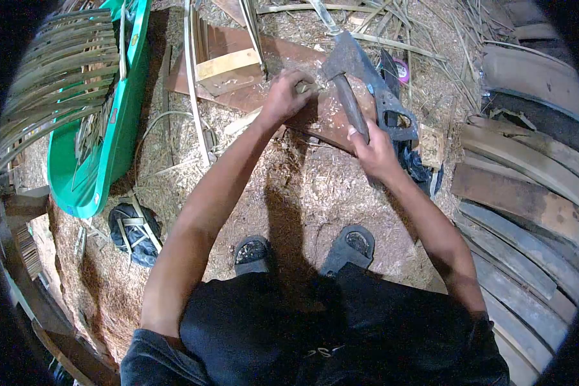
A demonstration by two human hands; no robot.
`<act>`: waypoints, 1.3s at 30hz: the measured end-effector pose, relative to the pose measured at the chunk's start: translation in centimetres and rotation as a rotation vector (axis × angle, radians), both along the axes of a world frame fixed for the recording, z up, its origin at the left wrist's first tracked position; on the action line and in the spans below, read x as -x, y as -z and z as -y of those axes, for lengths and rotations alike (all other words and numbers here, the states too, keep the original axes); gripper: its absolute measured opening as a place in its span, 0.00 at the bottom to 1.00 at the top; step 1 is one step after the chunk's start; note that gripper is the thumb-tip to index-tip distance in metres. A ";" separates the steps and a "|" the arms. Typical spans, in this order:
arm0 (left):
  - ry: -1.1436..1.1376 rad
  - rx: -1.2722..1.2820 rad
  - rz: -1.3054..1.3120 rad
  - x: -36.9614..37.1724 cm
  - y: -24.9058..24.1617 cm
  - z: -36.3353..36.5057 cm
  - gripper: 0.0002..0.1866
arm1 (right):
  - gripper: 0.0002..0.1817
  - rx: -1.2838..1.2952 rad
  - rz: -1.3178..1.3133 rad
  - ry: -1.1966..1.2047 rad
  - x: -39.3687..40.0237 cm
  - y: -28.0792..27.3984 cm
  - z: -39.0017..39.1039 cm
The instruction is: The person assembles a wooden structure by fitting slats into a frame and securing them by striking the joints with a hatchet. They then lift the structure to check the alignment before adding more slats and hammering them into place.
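Observation:
My right hand is wrapped round the wooden handle of a hammer. Its broad, dark head points away from me, over the edge of a handsaw lying on the right. My left hand is curled above a brown board on the ground, its fingers bent together; what they hold, if anything, is hidden. Just left of that hand, on the same board, stands a pale wooden block with thin slats running away from it. Small wood chips are scattered on the board.
A green plastic tub with bent bamboo strips is on the left, near a black plastic bag. Planks line the right side. A pink tape roll sits beyond the saw. Shavings cover the ground round my sandals.

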State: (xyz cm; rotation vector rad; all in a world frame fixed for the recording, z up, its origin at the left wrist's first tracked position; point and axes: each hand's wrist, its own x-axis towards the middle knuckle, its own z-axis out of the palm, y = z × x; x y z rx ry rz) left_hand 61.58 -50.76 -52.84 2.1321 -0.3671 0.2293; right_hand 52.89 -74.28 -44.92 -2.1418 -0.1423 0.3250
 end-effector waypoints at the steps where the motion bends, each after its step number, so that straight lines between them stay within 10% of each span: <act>1: -0.003 -0.010 -0.023 0.1 -0.2 0.0 0.09 | 0.20 -0.004 0.017 0.006 0.0 0.1 0.1; 39: -0.085 -0.517 0.077 3.3 0.5 1.7 0.31 | 0.15 0.039 -0.093 -0.002 0.0 1.6 0.3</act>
